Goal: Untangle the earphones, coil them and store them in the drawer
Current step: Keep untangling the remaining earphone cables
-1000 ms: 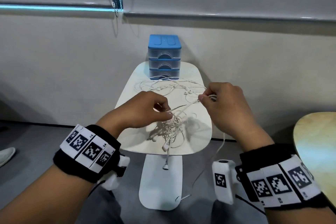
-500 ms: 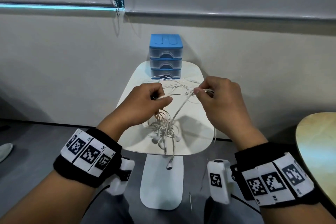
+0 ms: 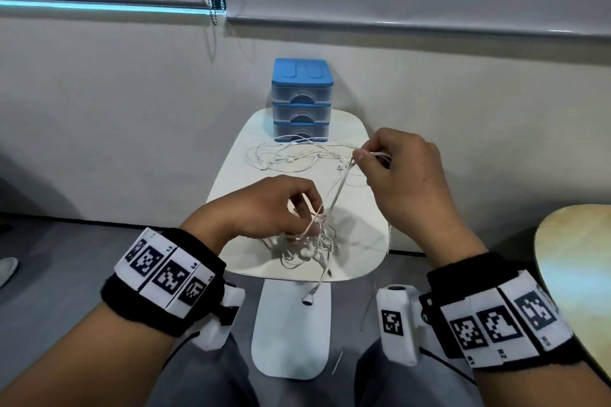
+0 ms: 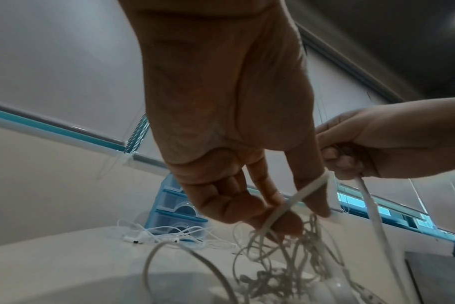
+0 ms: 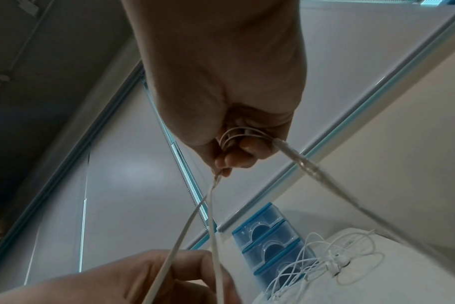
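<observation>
Earphones before closed drawer unit

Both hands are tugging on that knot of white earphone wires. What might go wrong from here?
The right hand pulls a cord taut against the tangle that the left hand pinches; pulling harder may tighten the knot. An earbud dangles past the table edge and could drag loops off. The held cords might also snag the second pile lying nearby.

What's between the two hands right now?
Taut earphone cords run from the right hand down to the left hand; clearest in the head view.
</observation>
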A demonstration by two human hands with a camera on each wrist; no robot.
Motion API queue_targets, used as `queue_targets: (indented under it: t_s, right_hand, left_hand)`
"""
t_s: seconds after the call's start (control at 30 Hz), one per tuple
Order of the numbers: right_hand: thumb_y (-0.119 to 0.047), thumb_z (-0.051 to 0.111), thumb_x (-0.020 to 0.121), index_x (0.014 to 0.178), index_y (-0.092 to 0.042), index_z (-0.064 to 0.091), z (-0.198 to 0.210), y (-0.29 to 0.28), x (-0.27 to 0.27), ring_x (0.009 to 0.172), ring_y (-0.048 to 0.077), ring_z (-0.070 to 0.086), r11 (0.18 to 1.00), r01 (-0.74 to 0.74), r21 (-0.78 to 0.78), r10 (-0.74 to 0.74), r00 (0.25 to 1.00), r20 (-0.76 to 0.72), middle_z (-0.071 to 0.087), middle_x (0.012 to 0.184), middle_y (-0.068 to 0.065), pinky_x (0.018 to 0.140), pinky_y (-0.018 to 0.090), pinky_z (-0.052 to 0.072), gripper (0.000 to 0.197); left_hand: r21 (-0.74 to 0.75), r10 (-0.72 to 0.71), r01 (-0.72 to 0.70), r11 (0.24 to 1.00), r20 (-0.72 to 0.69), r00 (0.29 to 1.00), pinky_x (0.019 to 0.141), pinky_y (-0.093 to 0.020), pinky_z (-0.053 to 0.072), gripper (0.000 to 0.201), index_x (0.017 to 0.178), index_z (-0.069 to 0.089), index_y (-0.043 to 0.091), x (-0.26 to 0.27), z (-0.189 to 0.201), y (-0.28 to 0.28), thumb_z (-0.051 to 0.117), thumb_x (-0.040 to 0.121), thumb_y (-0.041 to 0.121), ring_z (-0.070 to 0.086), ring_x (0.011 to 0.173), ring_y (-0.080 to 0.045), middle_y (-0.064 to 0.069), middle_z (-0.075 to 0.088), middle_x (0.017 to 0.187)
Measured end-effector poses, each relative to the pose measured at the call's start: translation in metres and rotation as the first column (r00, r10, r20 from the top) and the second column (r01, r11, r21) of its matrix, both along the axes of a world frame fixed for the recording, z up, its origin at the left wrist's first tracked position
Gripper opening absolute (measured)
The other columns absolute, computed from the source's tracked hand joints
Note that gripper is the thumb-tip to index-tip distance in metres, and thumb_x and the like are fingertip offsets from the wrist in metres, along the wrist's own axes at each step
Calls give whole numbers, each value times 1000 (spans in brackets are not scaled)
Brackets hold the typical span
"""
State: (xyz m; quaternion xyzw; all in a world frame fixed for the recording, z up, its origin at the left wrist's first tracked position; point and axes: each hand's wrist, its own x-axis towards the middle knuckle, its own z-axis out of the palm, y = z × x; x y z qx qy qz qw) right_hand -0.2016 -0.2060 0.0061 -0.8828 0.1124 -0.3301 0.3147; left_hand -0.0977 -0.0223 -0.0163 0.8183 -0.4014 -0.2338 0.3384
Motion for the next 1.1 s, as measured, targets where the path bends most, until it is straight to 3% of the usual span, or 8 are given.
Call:
queue_targets:
  t_s: [0.13, 0.23, 0.37, 0.47, 0.67, 0.83, 0.97, 1.1]
  right_hand:
    - [-21, 67, 96, 80, -14, 67, 4, 9, 0, 53, 16, 63, 987, -106, 119, 102, 994, 38, 66, 61, -3, 54, 28, 50, 17]
    - [-17, 67, 96, 81, -12, 66, 10, 10, -3, 49, 14, 60, 958, -165, 236, 144, 984, 104, 70, 64, 2, 50, 21, 45, 16]
    - [-12, 70, 94, 81, -9, 70, 15, -3, -10, 50, 12, 58, 911, -188, 367, 131, 976, 174, 72, 68, 5, 49, 20, 42, 13]
    - [-4, 72, 89, 80, -5, 72, 11, -11, -17, 51, 11, 57, 882, -215, 419, 152, 972, 179, 73, 69, 9, 51, 16, 42, 9]
    - [8, 61, 85, 83, -6, 73, -5, -11, -21, 52, 12, 55, 866, -166, 471, 207, 978, -35, 71, 67, 9, 49, 13, 40, 19]
    - [-5, 62, 84, 87, -14, 73, -15, -6, -18, 51, 12, 45, 854, -142, 500, 255, 953, -165, 55, 54, -5, 57, 29, 36, 14]
    - [-24, 61, 98, 84, -6, 72, -18, 3, -9, 51, 13, 37, 755, -156, 637, 318, 936, -148, 50, 47, -15, 52, 24, 32, 25]
    - [-41, 64, 96, 77, -12, 75, -34, 12, -7, 52, 13, 35, 809, -210, 549, 396, 885, -245, 50, 46, -16, 60, 29, 31, 37]
  left_hand:
    - [162, -115, 98, 982, 103, 988, 66, -14, 44, 31, 110, 72, 26, -5, -3, -13, 84, 82, 30, 58, 65, 7, 18, 71, 83]
    - [200, -85, 41, 979, 216, 973, 66, -20, 45, 20, 96, 76, 21, -2, -7, -16, 82, 84, 36, 57, 68, 0, 14, 70, 79]
    - [47, 86, -109, 993, 350, 933, 73, -21, 44, 14, 78, 73, 24, 4, -3, -8, 82, 83, 34, 57, 82, 3, 9, 63, 88]
    - [-85, 271, -258, 962, 334, 903, 74, -31, 45, 23, 69, 64, 27, 6, -3, -2, 82, 80, 36, 60, 82, -12, 8, 66, 80]
    - [-338, 345, -362, 869, -112, 932, 60, -16, 45, 18, 87, 65, 5, -2, -4, 6, 77, 90, 18, 62, 65, -6, 3, 72, 76]
    - [-407, 332, -466, 786, -357, 873, 59, -20, 45, 5, 97, 68, 5, -9, -11, 14, 70, 93, 7, 65, 68, -13, -8, 76, 82]
    - [-444, 305, -535, 718, -490, 816, 77, -34, 46, 12, 104, 68, -1, -11, -19, 19, 63, 93, 0, 62, 80, -25, -18, 76, 89]
    - [-466, 250, -566, 679, -579, 776, 70, -27, 54, 17, 102, 69, 4, -16, -23, 18, 58, 93, -6, 65, 72, -24, -18, 74, 89]
